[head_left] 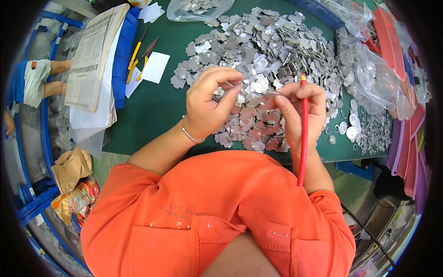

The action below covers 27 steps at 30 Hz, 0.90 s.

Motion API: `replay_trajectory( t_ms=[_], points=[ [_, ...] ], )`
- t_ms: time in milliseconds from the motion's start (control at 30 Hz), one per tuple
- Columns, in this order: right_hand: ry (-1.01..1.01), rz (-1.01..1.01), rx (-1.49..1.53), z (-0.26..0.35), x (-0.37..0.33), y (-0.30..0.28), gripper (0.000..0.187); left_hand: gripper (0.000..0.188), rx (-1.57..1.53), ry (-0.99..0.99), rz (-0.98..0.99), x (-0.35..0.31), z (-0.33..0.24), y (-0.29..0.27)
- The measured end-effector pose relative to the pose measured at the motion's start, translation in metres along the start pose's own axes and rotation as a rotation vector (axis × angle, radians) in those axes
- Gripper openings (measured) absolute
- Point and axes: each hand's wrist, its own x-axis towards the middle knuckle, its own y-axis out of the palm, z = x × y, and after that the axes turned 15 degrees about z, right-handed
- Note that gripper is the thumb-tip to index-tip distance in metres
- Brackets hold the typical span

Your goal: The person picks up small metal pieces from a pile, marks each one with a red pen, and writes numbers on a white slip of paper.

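A large heap of small flat silvery metal pieces (258, 51) covers the middle of the green table. My left hand (210, 99) is over the heap's near left side, fingers curled and thumb apart from them; nothing shows between them. A thin band circles that wrist. My right hand (302, 108) is closed around a long, slightly bent red rod (304, 134) with a yellowish tip, its lower end reaching my forearm. Between that thumb and forefinger there seems to be a thin metal piece (269, 99), its edge partly hidden. Pieces close below my hands look reddish.
Pliers with yellow handles (146, 57) lie at the left on white paper, beside a blue bin (124, 60) topped with newspapers (92, 55). Metal discs and rings (353, 127) are at the right, near clear plastic bags (374, 78). Another person's legs (54, 78) show at far left.
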Motion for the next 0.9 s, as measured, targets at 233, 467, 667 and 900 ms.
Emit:
replay_trajectory(
  t_ms=[233, 467, 667, 900],
  points=[
    [-0.804, -0.570, -1.152, 0.073, 0.038, -0.150, 0.024, 0.013, 0.200, -0.109, 0.004, 0.015, 0.012, -0.023],
    [-0.422, -0.492, -1.315, 0.051, 0.025, -0.169, 0.011, 0.019, 0.590, -0.034, 0.235, 0.060, 0.061, -0.006],
    [-0.192, -0.122, -0.994, 0.011, 0.013, -0.064, 0.011, 0.015, 0.566, 0.026, 0.373, 0.070, 0.061, -0.003],
    [-0.131, 0.028, -0.613, -0.016, 0.013, -0.013, 0.025, 0.009, -0.208, -0.198, 0.260, 0.036, 0.003, 0.004]
  ],
)
